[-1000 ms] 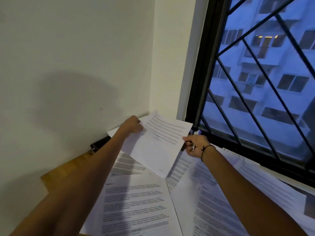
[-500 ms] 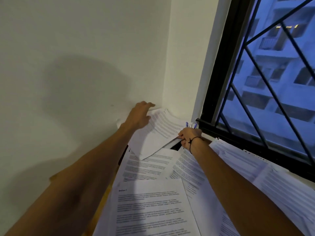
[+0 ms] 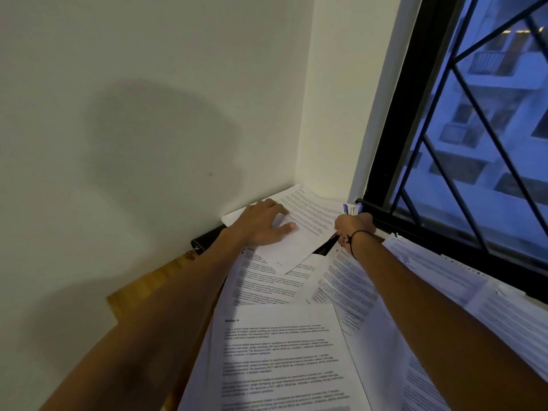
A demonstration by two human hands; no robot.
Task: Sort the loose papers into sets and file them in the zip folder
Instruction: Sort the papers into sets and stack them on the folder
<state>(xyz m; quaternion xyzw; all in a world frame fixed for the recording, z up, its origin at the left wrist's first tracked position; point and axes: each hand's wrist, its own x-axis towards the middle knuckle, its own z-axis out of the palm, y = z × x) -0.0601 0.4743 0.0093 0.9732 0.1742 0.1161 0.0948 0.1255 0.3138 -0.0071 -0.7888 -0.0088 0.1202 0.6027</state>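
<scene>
Left hand: our left hand [image 3: 264, 225] is lying flat, fingers straight and spread, pressing down on a printed sheet [image 3: 299, 229] in the far corner of the desk.

Why pressed: we are probably pinning the sheet so it settles on its set and does not slide.

Right hand: our right hand [image 3: 354, 228] is curled, pinching the sheet's right edge; blue and white clips [image 3: 352, 208] are poking up just beyond its knuckles, and we cannot tell whether the fingers are holding them too.

Why pinched: we judge the right fingers are steadying or squaring the edge while the left palm is holding it down.

Folder: a dark folder [image 3: 207, 240] is lying under the sheet, its corner with a small metal zip pull [image 3: 192, 251] showing just left of our left wrist, and a dark gap showing below our right fingers. We cannot tell whether it is open.

Other papers: loose papers [image 3: 281, 351] are overlapping nearer to us than both hands, between and under our forearms, more spreading right beneath the window [image 3: 474, 143].

Desk: a strip of wooden desk [image 3: 148, 289] is showing left of our left forearm.

Progress: we judge the sorting is far from finished, since most sheets are lying unfiled.
</scene>
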